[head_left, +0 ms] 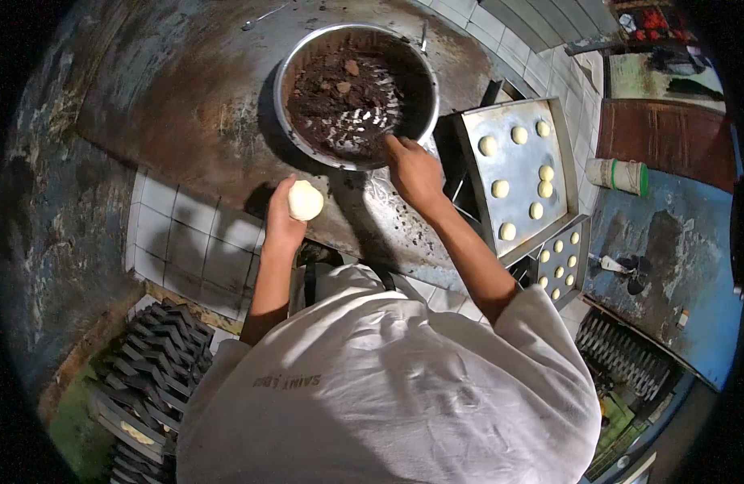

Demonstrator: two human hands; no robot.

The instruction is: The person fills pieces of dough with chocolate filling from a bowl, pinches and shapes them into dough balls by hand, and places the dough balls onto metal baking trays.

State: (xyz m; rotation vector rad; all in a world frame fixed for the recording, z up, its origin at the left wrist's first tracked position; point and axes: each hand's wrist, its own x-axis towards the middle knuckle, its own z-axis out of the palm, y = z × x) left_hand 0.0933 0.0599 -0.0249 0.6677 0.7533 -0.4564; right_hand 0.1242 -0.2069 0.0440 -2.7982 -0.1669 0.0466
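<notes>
My left hand [282, 223] is closed around a pale ball of dough [306, 201], held in front of the bowl. At the near right rim of a large metal bowl [285, 121], my right hand [416, 173] has its fingers curled together. What those fingers hold, if anything, is hidden. Dark brown crumbly filling [327, 85] with a few lumps lies inside the bowl, and the bare metal bottom shows through in places.
Right of the bowl, a square metal tray [521, 169] carries several dough balls. A second tray [564, 278] with smaller-looking balls sits below it. A spoon [263, 17] lies at the table's far side. Stacked dark trays [154, 355] stand lower left. White tubs [618, 176] lie at right.
</notes>
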